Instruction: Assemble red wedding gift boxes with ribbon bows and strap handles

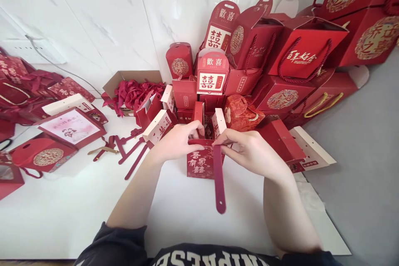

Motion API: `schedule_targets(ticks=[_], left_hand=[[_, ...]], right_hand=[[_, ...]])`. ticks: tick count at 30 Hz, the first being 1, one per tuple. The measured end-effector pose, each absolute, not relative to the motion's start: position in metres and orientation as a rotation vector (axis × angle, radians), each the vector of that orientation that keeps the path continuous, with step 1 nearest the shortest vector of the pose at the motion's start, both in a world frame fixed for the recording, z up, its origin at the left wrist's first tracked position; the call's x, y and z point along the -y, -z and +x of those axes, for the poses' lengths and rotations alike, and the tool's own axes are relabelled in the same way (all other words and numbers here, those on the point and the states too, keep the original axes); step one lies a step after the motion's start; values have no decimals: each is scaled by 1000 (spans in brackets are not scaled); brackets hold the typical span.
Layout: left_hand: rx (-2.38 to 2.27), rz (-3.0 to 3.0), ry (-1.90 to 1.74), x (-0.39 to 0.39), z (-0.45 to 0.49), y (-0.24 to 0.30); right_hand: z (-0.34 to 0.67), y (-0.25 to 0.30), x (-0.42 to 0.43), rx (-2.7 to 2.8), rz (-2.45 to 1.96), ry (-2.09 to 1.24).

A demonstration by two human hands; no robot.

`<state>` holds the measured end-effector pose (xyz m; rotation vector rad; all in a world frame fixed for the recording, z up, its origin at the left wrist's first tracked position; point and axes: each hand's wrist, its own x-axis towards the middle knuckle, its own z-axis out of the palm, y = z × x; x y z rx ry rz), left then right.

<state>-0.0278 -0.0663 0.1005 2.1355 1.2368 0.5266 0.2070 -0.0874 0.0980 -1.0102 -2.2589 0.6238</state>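
Observation:
In front of me on the white table stands a small red gift box with pale lettering on its front. My left hand is closed in a pinch on the box's top edge. Between the thumb and fingers of my right hand is the upper end of a dark red strap, held at the box's top right corner. The strap hangs down over the box front, its rounded lower end with a small hole swinging free. Whether its upper end is joined to the box is hidden by my fingers.
Stacked red gift boxes rise against the tiled wall, with more piled at right. An open carton of red ribbon stands behind my left hand. Loose straps and flatter boxes lie at left.

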Motion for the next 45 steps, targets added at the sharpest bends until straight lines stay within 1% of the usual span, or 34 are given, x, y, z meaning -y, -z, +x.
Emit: schedule_targets(ticks=[7, 11, 14, 17, 20, 22, 28, 32, 38, 43, 45], left_hand=[[-1121, 2308, -334, 64, -33, -100], [-1181, 2315, -288, 62, -34, -97], [-1261, 2252, -455, 67, -33, -101], [-1313, 2156, -774, 76, -31, -108], [-1315, 2140, -1087, 87, -26, -113], [-1262, 2207, -1219, 93, -23, -115], [-1140, 2479, -1378, 98, -20, -116], [-1126, 2515, -1355, 98, -21, -115], [-1156, 2601, -1181, 98, -25, -110], [-1097, 2583, -1013, 97, -28, -113], [-1065, 2542, -959, 96, -28, -117]], right_hand=[[200, -90, 81, 2334, -1118, -660], [199, -86, 80, 2354, -1121, -673], [199, -89, 82, 2201, -954, -510], [199, -94, 87, 2052, -707, -336], [197, -97, 91, 2027, -633, -383], [195, -97, 93, 2034, -652, -437], [190, -95, 94, 2029, -734, -471], [191, -98, 95, 2022, -775, -485], [191, -98, 98, 2086, -785, -466], [191, -99, 94, 2080, -842, -267], [193, -98, 92, 2081, -871, -353]])
